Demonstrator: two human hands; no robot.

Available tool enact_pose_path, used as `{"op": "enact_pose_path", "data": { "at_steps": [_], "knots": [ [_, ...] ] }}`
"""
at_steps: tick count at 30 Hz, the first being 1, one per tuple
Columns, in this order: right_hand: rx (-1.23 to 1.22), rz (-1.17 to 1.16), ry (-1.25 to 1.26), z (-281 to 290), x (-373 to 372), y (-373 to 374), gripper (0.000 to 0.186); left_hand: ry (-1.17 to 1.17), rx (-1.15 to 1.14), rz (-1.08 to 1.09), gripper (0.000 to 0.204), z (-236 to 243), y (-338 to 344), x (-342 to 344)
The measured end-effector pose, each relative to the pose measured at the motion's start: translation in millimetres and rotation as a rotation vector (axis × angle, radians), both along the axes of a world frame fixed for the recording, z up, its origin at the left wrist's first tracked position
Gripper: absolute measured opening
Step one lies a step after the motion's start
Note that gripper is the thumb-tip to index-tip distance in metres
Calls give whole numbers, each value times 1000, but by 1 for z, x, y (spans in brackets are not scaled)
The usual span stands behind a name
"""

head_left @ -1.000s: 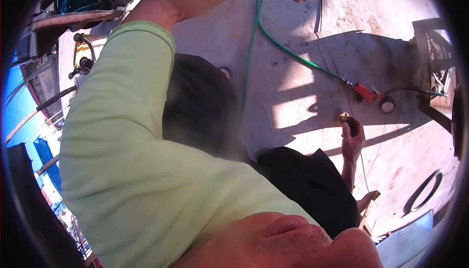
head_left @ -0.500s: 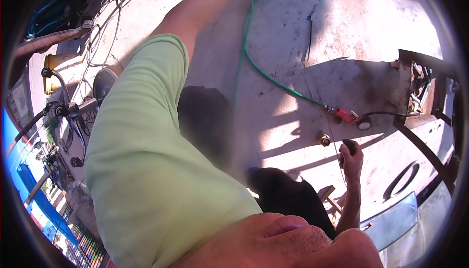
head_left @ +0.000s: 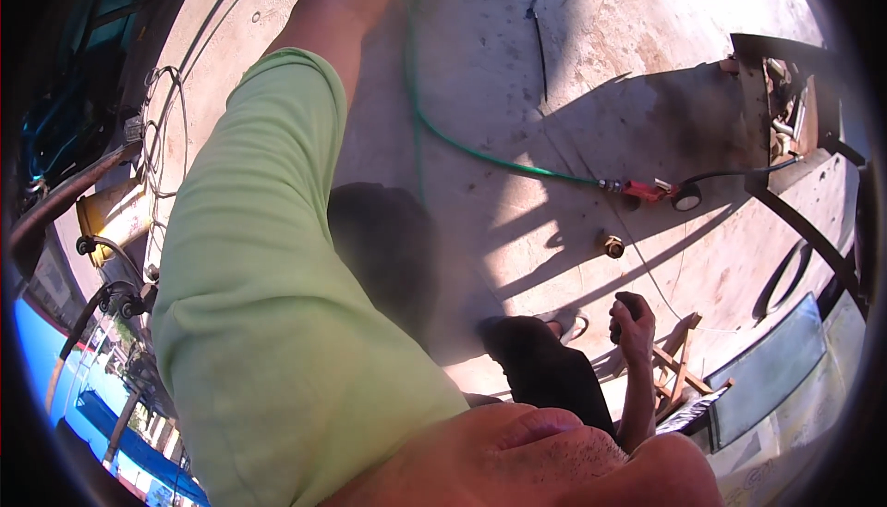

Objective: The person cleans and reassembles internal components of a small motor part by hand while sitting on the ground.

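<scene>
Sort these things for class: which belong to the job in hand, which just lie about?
Probably in use: brass-coloured fitting near the right hand; red tool; green hose.

Apparently just lying about: yellow container; wooden frame; black loop.

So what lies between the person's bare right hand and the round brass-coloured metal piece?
In the head view, just pale, partly shaded floor shows between the right hand and the brass-coloured metal piece.
</scene>
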State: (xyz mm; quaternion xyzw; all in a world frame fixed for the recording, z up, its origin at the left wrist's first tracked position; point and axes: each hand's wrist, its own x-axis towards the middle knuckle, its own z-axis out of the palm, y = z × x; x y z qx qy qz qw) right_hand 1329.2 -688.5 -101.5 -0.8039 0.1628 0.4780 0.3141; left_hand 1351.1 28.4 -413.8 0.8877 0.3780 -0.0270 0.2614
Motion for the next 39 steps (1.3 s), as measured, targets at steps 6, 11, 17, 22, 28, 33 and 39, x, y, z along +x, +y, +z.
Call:
{"op": "enact_pose_path", "data": {
  "at_steps": [6, 11, 17, 22, 28, 33, 39],
  "knots": [
    [-50, -20, 28, 3, 1, 1, 28, -11, 7, -14, 22, -2, 5, 2],
    [-19, 8, 33, -1, 10, 16, 27, -31, 5, -26, 22, 0, 9, -2],
    [-28, 39, 46, 10, 20, 45, 25, -45, 14, -49, 22, 13, 15, -4],
    [-15, 134, 11, 11, 24, 58, 24, -48, 27, -54, 23, 13, 17, -6],
    [-26, 164, -5, 6, 25, 71, 24, -48, 20, -62, 23, 9, 12, 1],
    [-97, 5, 47, 29, 12, 29, 21, -8, 23, -69, 23, 6, 9, -1],
    [-81, -400, -92, 59, 3, -91, 23, 25, 50, -89, 23, 0, 14, 7]
  ]
}}
